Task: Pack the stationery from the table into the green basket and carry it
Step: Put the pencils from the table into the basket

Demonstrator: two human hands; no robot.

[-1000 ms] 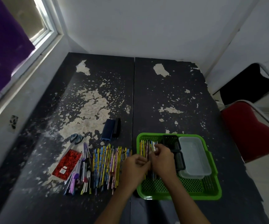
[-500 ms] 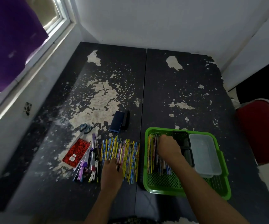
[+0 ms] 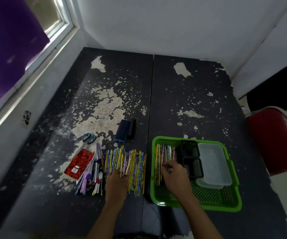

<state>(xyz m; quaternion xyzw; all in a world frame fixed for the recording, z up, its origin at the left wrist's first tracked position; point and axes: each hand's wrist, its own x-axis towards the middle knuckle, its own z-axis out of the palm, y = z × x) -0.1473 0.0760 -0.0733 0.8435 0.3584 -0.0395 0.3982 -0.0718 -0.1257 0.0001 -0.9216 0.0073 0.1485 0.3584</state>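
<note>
Both my hands at work over pencils, head view.
Red notebook (image 3: 79,164), scissors (image 3: 89,138) & blue case (image 3: 122,130) lie left on the worn table (image 3: 191,104); red chair (image 3: 275,140) at right. Green basket (image 3: 232,204) holds pencils along its left side, black trays (image 3: 190,158), clear box (image 3: 214,163). Left hand (image 3: 117,184) rests on the table's pencil row (image 3: 130,163), fingers curled; grip can't tell. Right hand (image 3: 175,175) inside the basket, fingertips pinching pencils (image 3: 160,161).

You're working in dim light: daylight enters only through the window (image 3: 53,18) at upper left (half covered by a purple curtain (image 3: 6,45)). Edges bow with wide-angle distortion; the red chair (image 3: 277,140) smears.
</note>
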